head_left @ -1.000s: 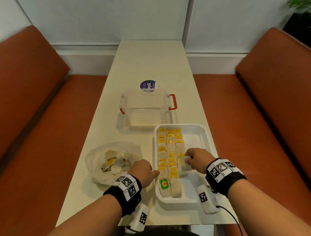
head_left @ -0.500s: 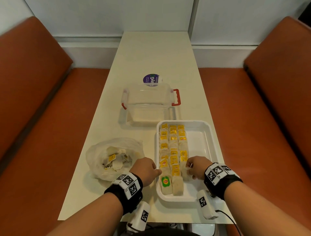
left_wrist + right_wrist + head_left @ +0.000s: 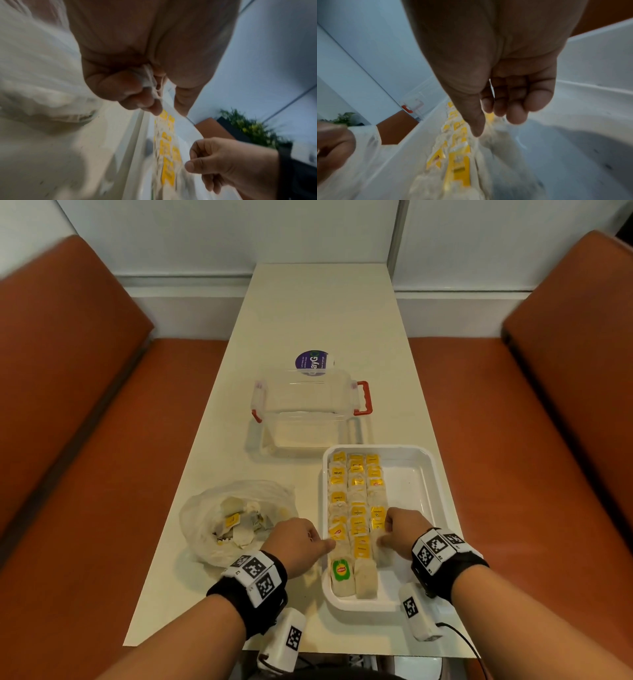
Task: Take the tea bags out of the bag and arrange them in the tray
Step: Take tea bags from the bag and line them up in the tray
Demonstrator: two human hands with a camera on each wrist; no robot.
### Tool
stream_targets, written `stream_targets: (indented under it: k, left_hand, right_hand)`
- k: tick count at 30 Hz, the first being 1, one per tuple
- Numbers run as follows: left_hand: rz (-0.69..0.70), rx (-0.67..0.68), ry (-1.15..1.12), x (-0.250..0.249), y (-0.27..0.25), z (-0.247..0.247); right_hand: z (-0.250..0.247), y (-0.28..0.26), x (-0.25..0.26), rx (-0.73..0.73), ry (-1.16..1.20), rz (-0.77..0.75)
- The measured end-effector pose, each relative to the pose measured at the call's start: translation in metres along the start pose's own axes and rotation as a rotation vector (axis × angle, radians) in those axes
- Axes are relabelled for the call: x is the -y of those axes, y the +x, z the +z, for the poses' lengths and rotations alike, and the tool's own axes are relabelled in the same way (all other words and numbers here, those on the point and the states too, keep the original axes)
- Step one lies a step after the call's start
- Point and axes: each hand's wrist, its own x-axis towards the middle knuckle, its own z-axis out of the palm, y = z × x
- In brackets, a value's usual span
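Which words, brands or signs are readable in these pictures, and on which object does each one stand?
"Lipton": green tag on the nearest tea bag in the tray.
"RELAX": yellow tag, far left column; small, uncertain.
"ayG": purple sticker behind the clear box; partly hidden.
Other yellow tags: too small.
Wrist bands: square code markers only, no words.

Café-style booth: orange benches [image 3: 85,440] flanking narrow table [image 3: 322,313].

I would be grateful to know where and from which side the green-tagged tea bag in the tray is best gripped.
Probably pinch the green-tagged tea bag by its long edges, from above: it lies flat against the white tray wall and a neighbouring bag, so no side approach is open.
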Motion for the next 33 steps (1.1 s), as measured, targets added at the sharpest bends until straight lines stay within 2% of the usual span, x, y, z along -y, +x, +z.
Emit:
stream_targets:
  k: [2,5,6,8,10,12,18,21,24,28,33]
  left_hand:
    - [-0.027,-0.012,-0.290,0.005,-0.003,-0.010]
    - [-0.125,0.090,-1.065,0.008,-0.011,-0.031]
    - [-0.125,0.110,-1.226,0.009,-0.014,-0.038]
    - [-0.093,0.122,-1.352,0.014,-0.015,-0.046]
    - [-0.051,0.110,-1.348,0.017,-0.015,-0.051]
    - [-0.011,0.093,-1.334,0.019,-0.017,-0.054]
    - [0.070,0.009,-1.333,0.024,-0.022,-0.061]
    - [0.099,0.022,-1.345,0.031,-0.026,-0.063]
    - [0.184,0.033,-1.198,0.043,-0.030,-0.063]
    - [0.242,-0.051,-0.821,0.061,-0.028,-0.063]
    - [0.226,-0.066,-0.769,0.065,-0.022,-0.060]
  right_hand:
    - [-0.013,-0.006,0.004,-0.070,0.010,-0.026]
    - [-0.032,-0.015,0.022,-0.202,0.054,-0.141]
    - [-0.036,-0.020,0.033,-0.223,0.104,-0.208]
    - [-0.040,-0.030,0.060,-0.208,0.200,-0.352]
    - [-0.040,-0.041,0.087,-0.145,0.246,-0.453]
    - [-0.037,-0.047,0.109,-0.109,0.240,-0.489]
    - [-0.030,-0.048,0.139,-0.127,0.268,-0.551]
    - [-0.031,-0.049,0.147,-0.136,0.266,-0.568]
    - [-0.037,-0.049,0.153,-0.122,0.267,-0.583]
    - [-0.047,-0.050,0.155,-0.143,0.170,-0.620]
    - [-0.057,-0.053,0.158,-0.189,0.116,-0.649]
